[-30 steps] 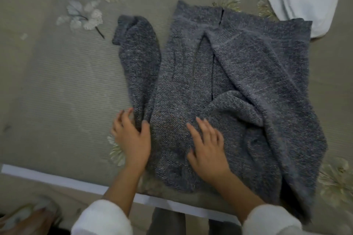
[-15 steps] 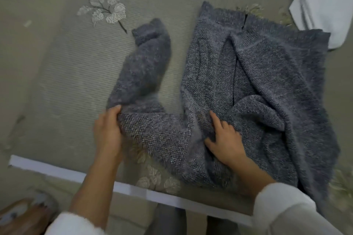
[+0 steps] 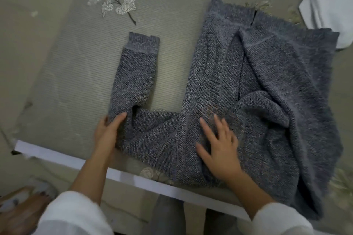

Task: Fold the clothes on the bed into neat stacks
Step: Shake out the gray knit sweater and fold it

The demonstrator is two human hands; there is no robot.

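Observation:
A grey knitted sweater (image 3: 248,86) lies spread on the bed (image 3: 63,74), its right part bunched and hanging over the near edge. One sleeve (image 3: 133,74) is drawn out to the left and bends upward, cuff pointing away from me. My left hand (image 3: 107,135) lies with straight fingers along the sleeve's outer bend. My right hand (image 3: 217,149) presses flat with spread fingers on the sweater's body near the front edge.
The bedcover is olive with white flower and leaf prints (image 3: 116,2). A white garment (image 3: 328,4) lies at the far right corner. The bed's white edge (image 3: 76,160) runs along the front; a foot in a sandal (image 3: 23,210) shows on the floor.
The sleeve, first folded against the sweater's body, has been pulled out to the left and laid flat. My left hand moved left with it; my right hand stayed pressing on the body.

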